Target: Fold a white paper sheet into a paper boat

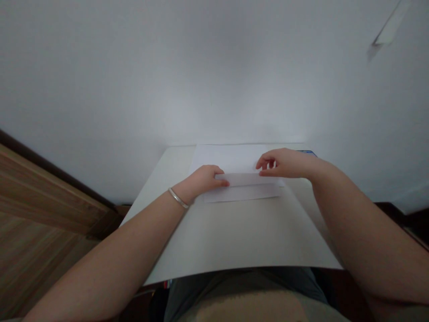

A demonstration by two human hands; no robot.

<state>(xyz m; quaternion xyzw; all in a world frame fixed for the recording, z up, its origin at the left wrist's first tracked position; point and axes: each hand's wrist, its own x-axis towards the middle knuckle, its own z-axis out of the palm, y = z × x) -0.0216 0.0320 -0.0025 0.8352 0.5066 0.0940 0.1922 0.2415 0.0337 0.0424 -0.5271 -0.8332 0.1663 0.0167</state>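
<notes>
A white sheet of paper (231, 161) lies on a small white table (234, 232), its near edge folded up into a band. My left hand (204, 178), with a silver bracelet on the wrist, has its fingers curled and pressed on the left end of the fold. My right hand (284, 163) pinches the right end of the fold with bent fingers.
A white wall (214, 80) stands right behind the table. A wooden panel (40, 197) runs along the left. A blue object (310, 153) peeks out behind my right wrist. My lap shows under the table's near edge.
</notes>
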